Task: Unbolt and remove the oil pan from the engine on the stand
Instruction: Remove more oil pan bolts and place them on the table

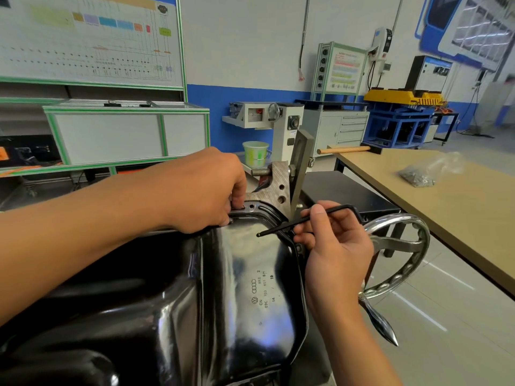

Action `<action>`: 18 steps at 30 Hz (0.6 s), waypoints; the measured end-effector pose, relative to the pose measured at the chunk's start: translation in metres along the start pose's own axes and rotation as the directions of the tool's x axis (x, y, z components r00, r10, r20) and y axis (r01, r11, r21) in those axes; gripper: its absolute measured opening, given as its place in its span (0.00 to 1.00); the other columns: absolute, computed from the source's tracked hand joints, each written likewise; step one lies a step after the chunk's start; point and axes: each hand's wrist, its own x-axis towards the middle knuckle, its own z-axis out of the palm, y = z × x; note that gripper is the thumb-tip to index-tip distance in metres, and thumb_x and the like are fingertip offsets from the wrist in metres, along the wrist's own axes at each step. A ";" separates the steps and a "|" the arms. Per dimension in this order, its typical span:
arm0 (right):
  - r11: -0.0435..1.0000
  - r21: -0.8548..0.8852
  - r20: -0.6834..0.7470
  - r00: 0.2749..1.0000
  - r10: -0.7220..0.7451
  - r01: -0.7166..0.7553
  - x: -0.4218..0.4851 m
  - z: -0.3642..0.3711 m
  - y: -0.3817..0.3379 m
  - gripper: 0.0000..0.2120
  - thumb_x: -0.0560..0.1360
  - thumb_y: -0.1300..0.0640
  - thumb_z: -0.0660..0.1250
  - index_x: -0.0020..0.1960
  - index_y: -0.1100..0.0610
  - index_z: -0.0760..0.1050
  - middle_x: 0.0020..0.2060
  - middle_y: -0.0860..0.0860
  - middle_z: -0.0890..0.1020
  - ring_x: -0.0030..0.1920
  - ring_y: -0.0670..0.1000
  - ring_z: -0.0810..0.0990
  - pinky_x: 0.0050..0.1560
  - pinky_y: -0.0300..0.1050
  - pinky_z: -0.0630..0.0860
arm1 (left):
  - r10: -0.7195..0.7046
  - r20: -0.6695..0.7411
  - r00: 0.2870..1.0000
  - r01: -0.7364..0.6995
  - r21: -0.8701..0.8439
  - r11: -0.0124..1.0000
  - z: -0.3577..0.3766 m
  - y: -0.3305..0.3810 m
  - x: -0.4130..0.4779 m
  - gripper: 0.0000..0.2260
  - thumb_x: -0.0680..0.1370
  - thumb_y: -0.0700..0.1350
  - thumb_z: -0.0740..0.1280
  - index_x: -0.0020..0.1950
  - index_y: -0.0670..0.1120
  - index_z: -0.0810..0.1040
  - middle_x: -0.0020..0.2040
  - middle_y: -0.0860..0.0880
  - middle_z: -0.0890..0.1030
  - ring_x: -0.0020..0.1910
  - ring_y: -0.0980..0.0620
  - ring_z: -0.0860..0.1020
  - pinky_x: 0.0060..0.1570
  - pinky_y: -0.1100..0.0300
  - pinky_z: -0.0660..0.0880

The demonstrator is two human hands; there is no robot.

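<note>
Oil pan (250, 274): filled the lower centre of the frame, black and glossy, underside up, with white printed logos and numbers on its flat right half and its flange running along the far and right edges.

Upper left of the frame: wiring-diagram board (89, 40) edged in green, mounted above a white cabinet (125, 135) with the same green trim.

Left hand (206, 188): extended from the left edge to the pan's far corner, just left of centre. Had fingers curled down and bunched together, tips touching the flange beside a bolt hole. Could not be told whether anything small was pinched there.

Centre, behind the pan: pale green bucket (256, 154), and right of it a grey steel bracket (278, 185) with drilled holes, touching the pan's far edge.

Hex key (276, 229): black, L-shaped, slanted above the pan's far right corner, long end free and pointing left over the pan.

Right hand (334, 246): extended from the lower right. Pinched the key's shaft between thumb and curled fingers, left of the bend.

Right of that hand: chrome handwheel (425, 240), with a spindle grip at its lower edge.

Right side of the frame: wooden-topped table (446, 213), carrying a clear plastic bag (426, 174) of small dark parts, with a wooden handle (345, 149) at its far left corner.
</note>
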 end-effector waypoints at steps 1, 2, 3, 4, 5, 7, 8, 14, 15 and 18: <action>1.000 -0.003 0.003 1.000 -0.003 0.003 0.000 0.000 0.000 0.09 0.79 0.67 0.66 0.42 0.57 0.78 0.32 0.51 0.81 0.29 0.48 0.79 0.31 0.36 0.76 | 0.004 0.012 1.000 -0.004 0.012 1.000 0.000 0.001 0.000 0.07 0.70 0.42 0.77 0.46 0.52 0.83 0.36 0.57 0.82 0.36 0.66 0.77 0.37 0.67 0.74; 1.000 -0.005 0.006 1.000 -0.006 0.006 -0.001 0.000 0.000 0.09 0.79 0.67 0.66 0.42 0.57 0.78 0.32 0.51 0.81 0.29 0.48 0.78 0.31 0.36 0.76 | 0.013 0.030 0.999 -0.014 0.030 0.999 0.000 0.001 0.000 0.06 0.72 0.42 0.75 0.46 0.52 0.83 0.37 0.57 0.82 0.35 0.65 0.77 0.38 0.68 0.74; 1.000 -0.005 0.009 1.000 -0.010 0.010 -0.001 0.000 0.000 0.09 0.79 0.67 0.66 0.42 0.57 0.78 0.32 0.51 0.81 0.29 0.48 0.78 0.31 0.36 0.75 | 0.027 0.053 0.998 -0.030 0.056 0.998 0.001 0.002 0.000 0.06 0.73 0.42 0.74 0.47 0.51 0.83 0.38 0.58 0.81 0.35 0.65 0.77 0.38 0.69 0.73; 1.000 -0.004 0.013 1.000 -0.013 0.013 -0.001 0.000 0.000 0.09 0.79 0.67 0.66 0.42 0.56 0.78 0.32 0.51 0.81 0.29 0.48 0.79 0.31 0.36 0.75 | 0.042 0.075 0.996 -0.048 0.081 0.996 0.001 0.003 0.000 0.05 0.75 0.42 0.72 0.49 0.51 0.83 0.38 0.58 0.81 0.36 0.64 0.76 0.38 0.68 0.73; 1.000 -0.004 0.016 1.000 -0.014 0.014 -0.001 -0.001 0.000 0.10 0.79 0.67 0.66 0.42 0.56 0.78 0.32 0.51 0.81 0.29 0.48 0.79 0.31 0.35 0.75 | 0.058 0.095 0.994 -0.067 0.092 0.993 0.001 0.003 0.000 0.04 0.76 0.43 0.70 0.49 0.51 0.82 0.38 0.58 0.80 0.36 0.64 0.76 0.38 0.68 0.73; 1.000 0.000 0.018 1.000 -0.004 0.004 -0.001 -0.002 -0.001 0.11 0.79 0.67 0.67 0.42 0.55 0.79 0.32 0.51 0.82 0.29 0.49 0.79 0.30 0.35 0.75 | 0.097 0.127 0.987 -0.105 0.060 0.993 -0.001 0.003 -0.001 0.04 0.78 0.44 0.68 0.46 0.53 0.80 0.35 0.59 0.77 0.35 0.64 0.75 0.36 0.71 0.69; 1.000 0.006 0.014 1.000 0.005 -0.005 -0.001 -0.004 -0.002 0.10 0.79 0.67 0.67 0.42 0.55 0.79 0.32 0.51 0.82 0.29 0.49 0.79 0.30 0.35 0.74 | 0.113 0.142 0.983 -0.116 0.015 0.993 -0.002 0.002 -0.001 0.06 0.78 0.44 0.68 0.46 0.56 0.79 0.34 0.60 0.77 0.35 0.64 0.75 0.36 0.72 0.68; 0.975 0.208 -0.108 0.989 0.098 -0.074 0.014 -0.027 -0.035 0.08 0.80 0.65 0.65 0.43 0.58 0.78 0.33 0.53 0.82 0.28 0.48 0.78 0.28 0.37 0.75 | 0.089 0.138 0.986 0.075 -0.862 0.502 0.000 0.024 0.006 0.09 0.77 0.35 0.68 0.51 0.45 0.86 0.36 0.50 0.79 0.36 0.56 0.77 0.40 0.65 0.78; 0.963 0.260 -0.140 0.984 0.112 -0.073 0.016 -0.035 -0.043 0.07 0.80 0.64 0.65 0.44 0.58 0.78 0.34 0.54 0.83 0.28 0.48 0.78 0.28 0.37 0.75 | 0.077 0.150 0.986 0.118 -0.942 0.315 0.000 0.033 0.012 0.08 0.74 0.36 0.69 0.48 0.43 0.86 0.36 0.48 0.78 0.36 0.55 0.77 0.39 0.64 0.79; 0.938 0.342 -0.185 0.974 0.130 -0.061 0.021 -0.059 -0.064 0.03 0.77 0.61 0.66 0.45 0.59 0.77 0.34 0.56 0.82 0.28 0.49 0.77 0.27 0.38 0.75 | 0.112 0.153 0.982 0.149 -0.988 0.040 0.004 0.063 0.040 0.08 0.71 0.37 0.69 0.46 0.42 0.86 0.39 0.45 0.80 0.37 0.53 0.79 0.38 0.63 0.79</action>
